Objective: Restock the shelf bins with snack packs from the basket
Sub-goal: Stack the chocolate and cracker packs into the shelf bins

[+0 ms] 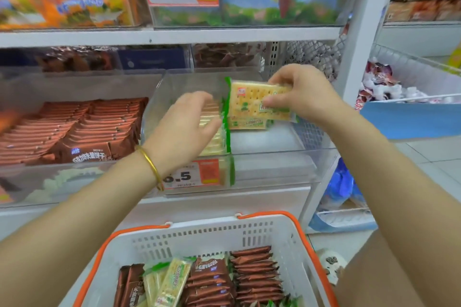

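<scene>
Pinching a cracker pack, right hand fingers curl; blurred left hand fingers seem straight against binned packs.

Both bare forearms reach up from the lower corners toward the frame's centre. The left hand, back upward, stretches forward, its blurred fingers perhaps loosely bent. The right hand, right of centre, pinches a flat yellow-and-green cracker pack between thumb and fingertips.
</scene>
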{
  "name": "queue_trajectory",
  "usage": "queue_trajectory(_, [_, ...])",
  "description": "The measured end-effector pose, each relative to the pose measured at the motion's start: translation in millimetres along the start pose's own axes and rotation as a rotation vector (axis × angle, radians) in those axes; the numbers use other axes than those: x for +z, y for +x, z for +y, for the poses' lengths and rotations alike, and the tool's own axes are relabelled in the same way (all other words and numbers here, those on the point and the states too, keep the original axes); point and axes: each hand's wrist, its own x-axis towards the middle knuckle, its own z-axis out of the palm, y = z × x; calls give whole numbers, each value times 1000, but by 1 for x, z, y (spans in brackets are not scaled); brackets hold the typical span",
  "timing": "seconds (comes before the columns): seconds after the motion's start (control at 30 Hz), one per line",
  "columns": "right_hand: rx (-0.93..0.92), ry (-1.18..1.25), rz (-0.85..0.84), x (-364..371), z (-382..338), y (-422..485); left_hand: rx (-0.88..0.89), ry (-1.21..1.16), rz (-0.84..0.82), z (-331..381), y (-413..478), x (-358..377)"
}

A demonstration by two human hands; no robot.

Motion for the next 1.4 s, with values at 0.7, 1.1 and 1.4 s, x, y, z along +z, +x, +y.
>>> queue_trajectory(0.7, [-23, -589, -232, 97, 53, 83, -55, 134, -538, -46, 24, 52])
queue_trajectory(1.1, [-130, -276, -39, 51, -6, 20, 289, 84, 30, -21, -50, 1])
queue_trajectory(1.4, [-272, -239, -899, 199, -35, -123, 114, 666, -761, -97, -145, 4])
